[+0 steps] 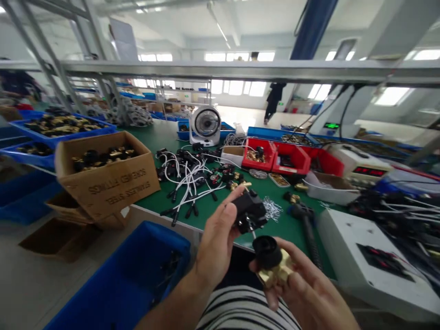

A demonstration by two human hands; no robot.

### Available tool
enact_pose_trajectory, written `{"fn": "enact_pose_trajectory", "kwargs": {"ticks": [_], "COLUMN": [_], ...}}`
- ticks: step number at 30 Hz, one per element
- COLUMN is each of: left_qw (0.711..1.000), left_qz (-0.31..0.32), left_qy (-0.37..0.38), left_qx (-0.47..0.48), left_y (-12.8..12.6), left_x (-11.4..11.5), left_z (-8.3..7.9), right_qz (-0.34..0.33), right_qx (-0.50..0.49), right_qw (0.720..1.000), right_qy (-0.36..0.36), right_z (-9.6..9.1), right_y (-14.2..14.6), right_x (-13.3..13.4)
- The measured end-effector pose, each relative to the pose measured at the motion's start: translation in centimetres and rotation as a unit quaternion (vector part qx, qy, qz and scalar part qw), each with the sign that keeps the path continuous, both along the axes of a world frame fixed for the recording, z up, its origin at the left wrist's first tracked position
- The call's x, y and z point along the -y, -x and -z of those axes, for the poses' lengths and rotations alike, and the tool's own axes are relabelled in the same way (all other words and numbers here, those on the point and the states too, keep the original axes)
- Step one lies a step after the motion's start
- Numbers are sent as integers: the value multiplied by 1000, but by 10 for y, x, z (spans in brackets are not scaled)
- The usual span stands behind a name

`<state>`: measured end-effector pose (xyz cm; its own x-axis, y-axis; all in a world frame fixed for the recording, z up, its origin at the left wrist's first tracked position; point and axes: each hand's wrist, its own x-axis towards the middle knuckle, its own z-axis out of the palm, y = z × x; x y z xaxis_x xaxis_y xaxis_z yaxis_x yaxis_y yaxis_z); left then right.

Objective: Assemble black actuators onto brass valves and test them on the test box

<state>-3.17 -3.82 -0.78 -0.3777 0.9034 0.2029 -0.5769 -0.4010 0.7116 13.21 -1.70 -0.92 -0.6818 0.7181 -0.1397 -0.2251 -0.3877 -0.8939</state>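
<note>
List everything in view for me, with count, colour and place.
Boxy plastic housing: one, black, in bare left hand
Brass fitting with round cap: one, gold and black, in bare right hand
Workbench top: one, green, beyond both hands
Cables with black ends: many, white, heaped mid-bench
Thin metal pins: many, silver, right of the housing
Round-headed fan: one, white, behind the cables
Plastic parts bins: three, red, mid-right bench
Open lettered cardboard box: one, brown, left
Deep plastic bin: one, blue, lower left
Digit-display unit: one, white, right side
Background person: at least one, dark-clothed, beyond the bench
Rest: too small or blurred to count
Left hand: one, bare, gripping the housing
Right hand: one, bare, gripping the fitting
</note>
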Motion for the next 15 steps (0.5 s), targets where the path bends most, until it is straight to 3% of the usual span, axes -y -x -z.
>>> {"fn": "enact_pose_trajectory", "kwargs": {"ticks": [2, 5, 8, 12, 15], "left_qw": [1000, 990, 956, 913, 860], "left_qz": [-1, -51, -103, -143, -197], "left_qy": [-4, 1, -6, -50, -102], "left_qx": [-11, -133, -276, -379, -459], "left_y": [-1, -3, -4, -5, -5], "left_x": [1, 7, 15, 17, 14], "left_z": [1, 4, 6, 2, 0], "right_qz": [-34, -65, -52, -80, -24], "right_qx": [-66, -97, -103, -151, -131], "right_qw": [997, 991, 990, 985, 990], "right_qy": [-27, -72, -82, -20, -49], "right_z": [-2, 5, 8, 1, -1], "right_y": [8, 9, 6, 7, 12], "right_x": [1, -2, -2, 1, 3]}}
